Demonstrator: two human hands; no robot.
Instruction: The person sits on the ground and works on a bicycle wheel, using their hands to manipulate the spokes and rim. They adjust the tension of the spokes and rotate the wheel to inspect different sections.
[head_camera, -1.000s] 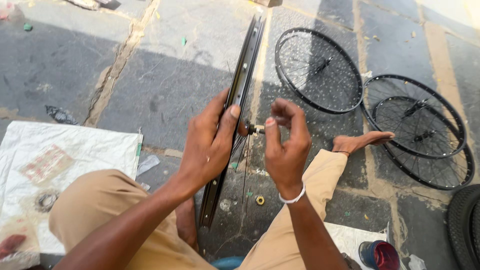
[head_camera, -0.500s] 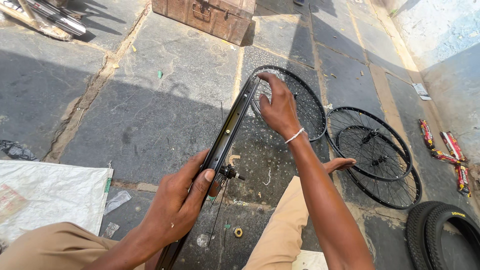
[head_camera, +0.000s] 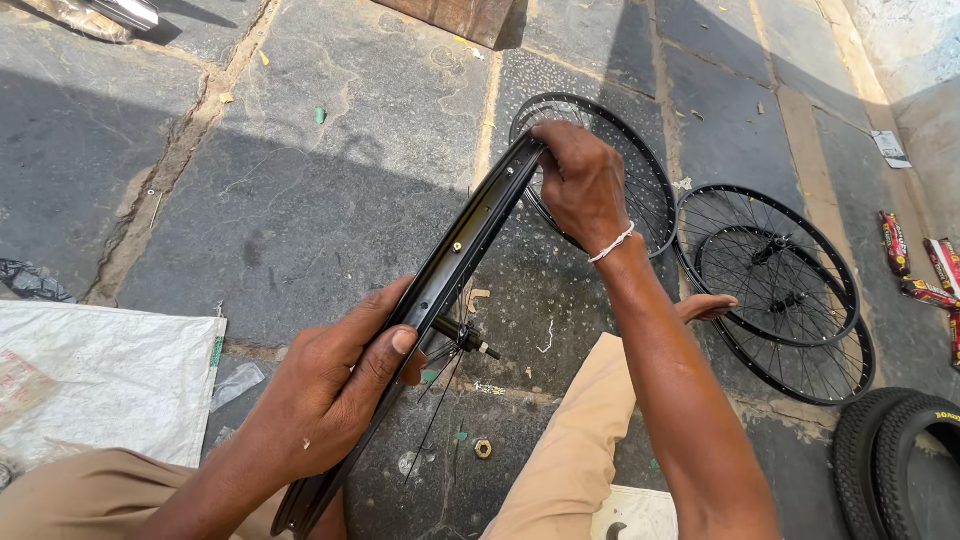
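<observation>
I hold a black bicycle wheel rim (head_camera: 470, 240) edge-on between my knees, its hub axle (head_camera: 468, 340) and thin spokes showing at the middle. My left hand (head_camera: 330, 385) grips the near part of the rim, thumb pressed on its inner channel. My right hand (head_camera: 580, 180), with a white band at the wrist, is closed over the rim's far top edge. My tan trouser legs (head_camera: 575, 450) frame the wheel from below.
Three spoked wheels lie flat on the stone paving: one (head_camera: 640, 170) behind the held rim, two stacked (head_camera: 775, 290) at right. Black tyres (head_camera: 900, 450) sit bottom right, a white sack (head_camera: 100, 375) at left, a small nut (head_camera: 483, 449) on the ground, wrappers (head_camera: 925, 270) far right.
My right hand left the hub area and went up to the rim's far edge, staying there. The view tilted forward and the rim leaned further away from me.
</observation>
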